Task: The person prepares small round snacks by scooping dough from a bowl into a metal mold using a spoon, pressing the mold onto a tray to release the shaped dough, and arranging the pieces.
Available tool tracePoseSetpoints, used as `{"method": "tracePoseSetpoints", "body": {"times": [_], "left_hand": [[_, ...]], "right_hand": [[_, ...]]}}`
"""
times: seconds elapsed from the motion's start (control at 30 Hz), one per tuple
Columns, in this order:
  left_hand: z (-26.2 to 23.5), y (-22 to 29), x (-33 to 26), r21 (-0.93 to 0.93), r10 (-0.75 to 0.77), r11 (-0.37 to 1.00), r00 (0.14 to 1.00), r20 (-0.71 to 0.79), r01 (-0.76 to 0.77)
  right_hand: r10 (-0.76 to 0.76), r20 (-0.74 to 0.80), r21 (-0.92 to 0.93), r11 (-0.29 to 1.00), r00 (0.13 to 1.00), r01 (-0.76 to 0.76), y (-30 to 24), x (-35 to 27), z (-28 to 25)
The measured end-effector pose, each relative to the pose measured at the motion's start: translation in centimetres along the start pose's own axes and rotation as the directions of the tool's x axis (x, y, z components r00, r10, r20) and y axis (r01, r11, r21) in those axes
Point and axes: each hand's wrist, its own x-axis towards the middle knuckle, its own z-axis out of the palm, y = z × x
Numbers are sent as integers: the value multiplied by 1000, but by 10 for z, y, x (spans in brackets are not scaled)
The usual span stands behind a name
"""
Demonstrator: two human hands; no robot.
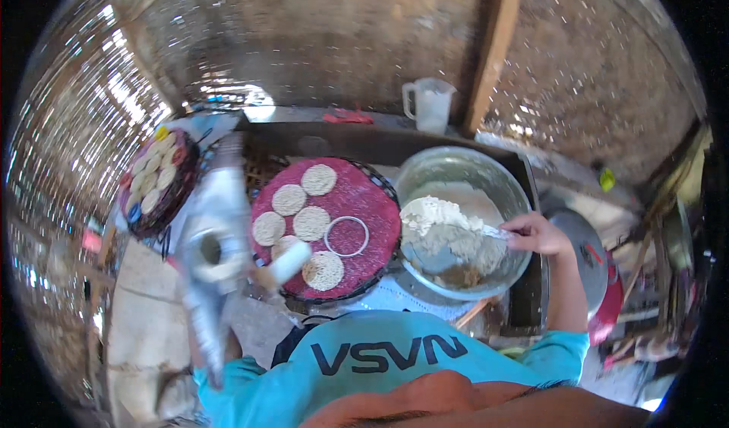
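My right hand (535, 234) is closed at the right side of a wide grey basin (522, 200). From its fingers a pale, narrow tool, its kind unclear, reaches into a lump of white dough (440, 214). More dough and cloudy residue lie in the basin. At left, a blurred silvery metal device (213, 257) with a round opening covers most of my left forearm. My left hand (263, 278) is smeared by motion beside a white cylinder (291, 262); its grip is unclear. Beneath it, a round magenta cloth-covered tray (364, 200) bears several textured pale discs (319, 179) and a white ring (346, 236).
A stack of similar trays (161, 171) with pale discs stands at far left. Behind the basin is a translucent jug (433, 105), near a wooden post (495, 48). A dark raised edge (326, 133) runs behind the tray and basin. A grey round lid (581, 253) sits at right.
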Motion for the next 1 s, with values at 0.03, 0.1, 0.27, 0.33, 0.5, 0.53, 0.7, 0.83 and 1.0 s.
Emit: {"method": "tracePoseSetpoints", "body": {"times": [0.03,0.1,0.27,0.33,0.5,0.53,0.7,0.83,1.0], "left_hand": [[7,-16,15,127,-81,990,989,123,65],[33,-23,30,336,-170,940,939,299,63],[73,-7,33,481,-66,863,910,409,-154],[62,-21,22,553,53,783,915,399,-286],[60,5,7,611,-23,776,962,272,-154],[61,8,6,620,-41,775,970,239,-120],[60,-14,10,576,-68,817,993,101,-2],[39,-39,7,569,71,814,991,110,-121],[22,-44,-1,599,20,801,1000,-16,-6]], "right_hand": [[-63,-12,70,995,998,64,-8,4,6],[-108,57,62,993,993,104,-27,19,17],[-367,209,-270,869,906,414,-70,56,51],[-464,264,-359,767,846,532,-112,57,63],[-674,382,-884,-69,632,462,-202,39,104],[-674,381,-886,-69,633,459,-204,40,118],[-704,590,-801,-573,394,176,-192,36,186],[-788,453,-888,-355,418,292,-192,23,166],[-934,88,-987,-35,348,156,-197,0,131]]}}
